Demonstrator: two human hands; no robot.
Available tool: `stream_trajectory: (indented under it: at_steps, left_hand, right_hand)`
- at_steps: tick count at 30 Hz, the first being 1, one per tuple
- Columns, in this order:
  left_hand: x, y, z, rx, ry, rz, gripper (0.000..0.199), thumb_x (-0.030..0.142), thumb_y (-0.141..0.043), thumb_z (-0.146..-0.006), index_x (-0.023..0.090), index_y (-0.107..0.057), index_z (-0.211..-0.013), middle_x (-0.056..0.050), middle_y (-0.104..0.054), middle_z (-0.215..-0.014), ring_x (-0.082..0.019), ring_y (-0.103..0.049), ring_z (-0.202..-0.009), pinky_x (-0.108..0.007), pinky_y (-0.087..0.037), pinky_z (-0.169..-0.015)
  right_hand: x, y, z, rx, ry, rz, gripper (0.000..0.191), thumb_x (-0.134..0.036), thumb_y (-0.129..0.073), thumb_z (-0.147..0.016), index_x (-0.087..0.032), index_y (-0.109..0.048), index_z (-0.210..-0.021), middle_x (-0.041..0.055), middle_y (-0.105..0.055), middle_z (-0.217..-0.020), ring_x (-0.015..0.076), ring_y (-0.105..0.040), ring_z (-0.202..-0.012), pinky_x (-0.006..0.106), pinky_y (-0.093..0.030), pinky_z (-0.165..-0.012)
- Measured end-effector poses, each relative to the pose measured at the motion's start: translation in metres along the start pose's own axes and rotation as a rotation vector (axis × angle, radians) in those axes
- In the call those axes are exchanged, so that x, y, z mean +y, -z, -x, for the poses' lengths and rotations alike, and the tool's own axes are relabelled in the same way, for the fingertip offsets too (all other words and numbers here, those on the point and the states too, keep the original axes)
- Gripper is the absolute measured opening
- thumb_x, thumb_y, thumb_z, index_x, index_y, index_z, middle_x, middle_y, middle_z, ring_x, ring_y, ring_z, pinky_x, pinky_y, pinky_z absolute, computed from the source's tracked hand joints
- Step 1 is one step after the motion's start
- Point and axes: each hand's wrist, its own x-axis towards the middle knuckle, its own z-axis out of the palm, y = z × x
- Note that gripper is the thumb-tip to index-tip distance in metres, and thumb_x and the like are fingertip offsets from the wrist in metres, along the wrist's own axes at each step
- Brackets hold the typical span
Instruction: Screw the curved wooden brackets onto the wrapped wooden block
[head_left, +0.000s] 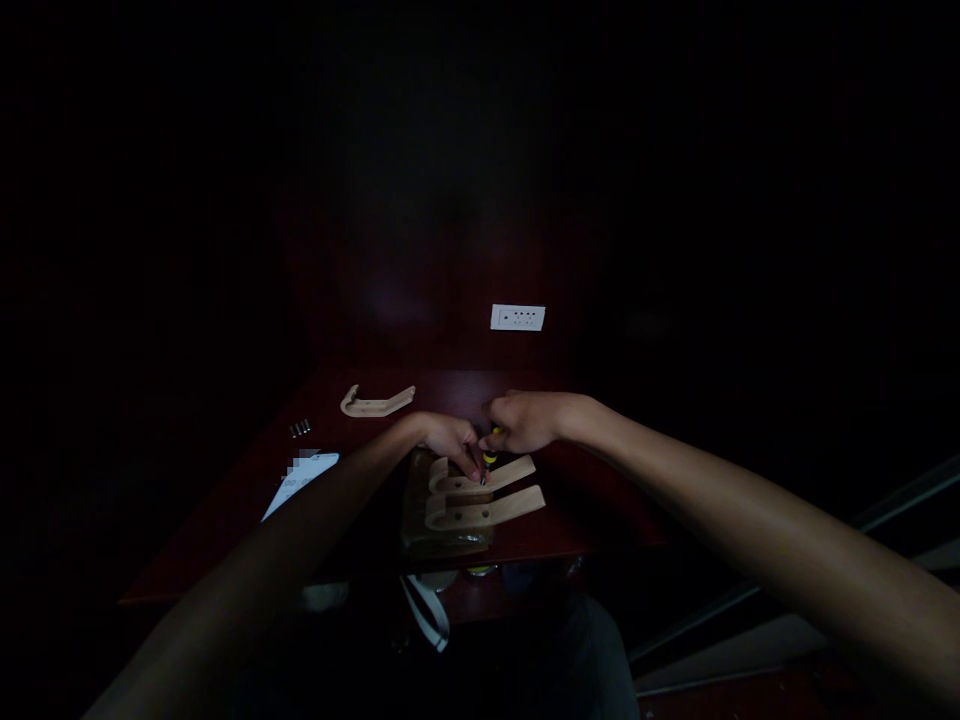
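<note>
My right hand [521, 420] is closed round a screwdriver [490, 458] with a yellow and black handle, its tip pointing down at the upper wooden hook [514, 473]. Beside the tip is my left hand [454, 440], fingers pinched together at that hook; whatever small thing they grip is hidden. A second wooden hook [517, 505] with two dark holes lies parallel, just nearer to me. Both hooks rest on a brown block wrapped in clear plastic [450, 543]. Farther back on the left lies a third wooden hook [379, 406], apart from my hands.
Several small metal pieces, perhaps screws, [300, 428] lie at the left of the dark red table [217, 535]. A lit white screen or sheet [304, 480] is partly behind my left forearm. A white socket plate [517, 318] is on the wall. A pale strap [429, 615] hangs below the front edge.
</note>
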Motion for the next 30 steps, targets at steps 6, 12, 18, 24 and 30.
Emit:
stream_trajectory:
  at_steps: [6, 12, 18, 24, 30]
  left_hand:
    - [-0.0017, 0.0003, -0.0005, -0.015, 0.016, -0.011, 0.033, 0.043, -0.067, -0.075, 0.025, -0.071, -0.102, 0.003, -0.071, -0.102, -0.016, -0.061, -0.097, -0.022, -0.042, -0.086]
    - [-0.0051, 0.0021, -0.0023, 0.011, 0.008, -0.081, 0.035, 0.045, -0.066, -0.075, 0.027, -0.069, -0.105, 0.005, -0.070, -0.106, -0.016, -0.060, -0.099, -0.021, -0.040, -0.087]
    - [-0.0038, 0.0017, -0.0023, 0.006, 0.035, -0.046, 0.036, 0.046, -0.067, -0.074, 0.028, -0.070, -0.104, 0.005, -0.070, -0.105, -0.016, -0.060, -0.101, -0.021, -0.039, -0.089]
    - [-0.0060, 0.0018, -0.0021, 0.002, 0.024, -0.031, 0.037, 0.046, -0.066, -0.074, 0.026, -0.069, -0.105, 0.004, -0.070, -0.106, -0.016, -0.060, -0.101, -0.021, -0.040, -0.089]
    - [-0.0065, 0.0021, -0.0023, -0.004, 0.016, -0.051, 0.041, 0.048, -0.067, -0.074, 0.024, -0.069, -0.107, 0.002, -0.070, -0.107, -0.017, -0.061, -0.100, -0.021, -0.041, -0.087]
  right_hand:
    - [-0.0030, 0.0022, 0.0008, 0.028, 0.065, -0.084, 0.035, -0.034, -0.056, -0.080, -0.014, -0.057, -0.109, 0.0079, -0.066, -0.093, 0.0157, -0.058, -0.070, 0.024, -0.039, -0.055]
    - [-0.0029, 0.0019, -0.0042, 0.047, 0.100, -0.055, 0.024, -0.026, -0.053, -0.083, -0.014, -0.061, -0.102, 0.0079, -0.066, -0.089, 0.0154, -0.057, -0.071, 0.025, -0.038, -0.061]
    - [-0.0021, 0.0026, -0.0069, 0.015, 0.056, -0.021, 0.031, -0.036, -0.049, -0.086, -0.012, -0.064, -0.100, 0.0092, -0.066, -0.084, 0.0161, -0.058, -0.069, 0.026, -0.038, -0.058]
    - [-0.0048, 0.0068, -0.0020, -0.002, 0.044, -0.071, 0.033, -0.034, -0.056, -0.080, -0.015, -0.060, -0.107, 0.0078, -0.066, -0.092, 0.0148, -0.057, -0.069, 0.023, -0.038, -0.055]
    - [0.0022, 0.0029, -0.0051, -0.082, 0.054, -0.109, 0.032, -0.036, -0.047, -0.087, -0.011, -0.061, -0.103, 0.0057, -0.065, -0.070, 0.0137, -0.056, -0.057, 0.024, -0.037, -0.052]
